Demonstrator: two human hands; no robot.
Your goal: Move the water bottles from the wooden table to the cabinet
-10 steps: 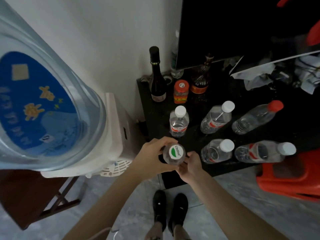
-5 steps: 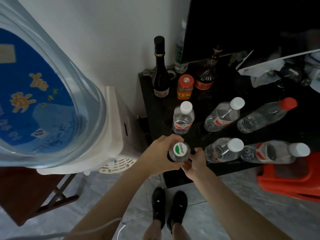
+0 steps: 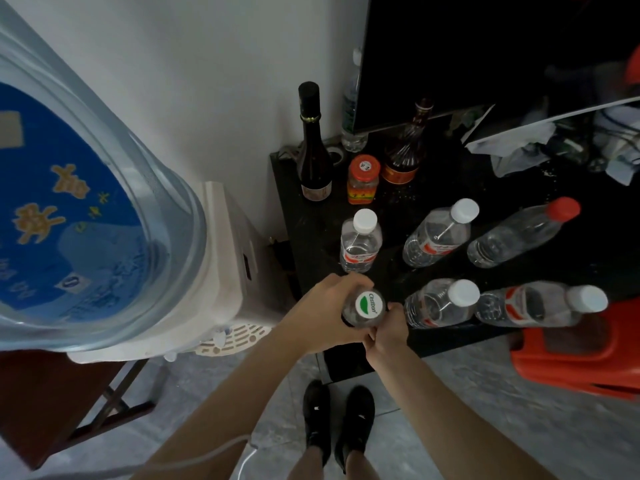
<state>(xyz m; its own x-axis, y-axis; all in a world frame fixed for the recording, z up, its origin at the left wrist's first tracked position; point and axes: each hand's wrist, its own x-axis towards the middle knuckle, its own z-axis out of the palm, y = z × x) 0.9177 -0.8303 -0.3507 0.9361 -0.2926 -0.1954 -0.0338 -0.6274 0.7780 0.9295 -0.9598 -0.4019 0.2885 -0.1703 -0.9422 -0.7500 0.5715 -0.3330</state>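
Both hands meet on one water bottle (image 3: 363, 308) at the front left corner of the black cabinet (image 3: 304, 216). The bottle stands upright, seen almost straight down, so its white cap with a green mark faces the camera. The left hand (image 3: 325, 313) curls round the bottle's left side, fingers wrapped over the far shoulder just above the cap. The right hand (image 3: 389, 329) closes on it from the near right, fingers pinching low on the body (the fingertips themselves are hidden under the bottle).

Five more water bottles stand on the cabinet top: a white-capped one (image 3: 360, 242) just beyond the held bottle, two white-capped ones (image 3: 440, 233) (image 3: 440, 301) to its right, then a red-capped bottle (image 3: 519, 233) and another white-capped bottle (image 3: 540, 304) farther right.

A dark wine bottle (image 3: 313, 147), an orange-lidded jar (image 3: 362, 180) and a brown bottle (image 3: 405, 150) stand at the back. A water dispenser (image 3: 225, 258) is to the left.
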